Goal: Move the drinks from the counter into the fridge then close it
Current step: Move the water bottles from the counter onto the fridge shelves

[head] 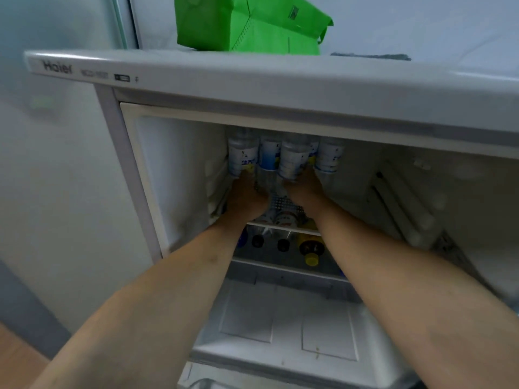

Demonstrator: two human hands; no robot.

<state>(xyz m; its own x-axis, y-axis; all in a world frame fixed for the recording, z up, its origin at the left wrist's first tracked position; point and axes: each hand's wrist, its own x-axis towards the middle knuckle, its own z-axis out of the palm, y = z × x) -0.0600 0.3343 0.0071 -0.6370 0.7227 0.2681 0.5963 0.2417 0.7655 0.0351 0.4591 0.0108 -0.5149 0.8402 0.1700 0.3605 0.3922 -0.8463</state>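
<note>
The small white fridge stands open. Several clear water bottles with white and blue labels stand in a row on its top wire shelf. My left hand reaches in and grips the base of the leftmost water bottle. My right hand holds the lower part of another water bottle, close beside the rightmost bottle. The fingers of both hands are mostly hidden behind the bottles.
On the shelf below lie dark bottles and a yellow-capped bottle. A crisper drawer sits at the bottom. The open door with its racks is on the right. A green bag lies on top of the fridge.
</note>
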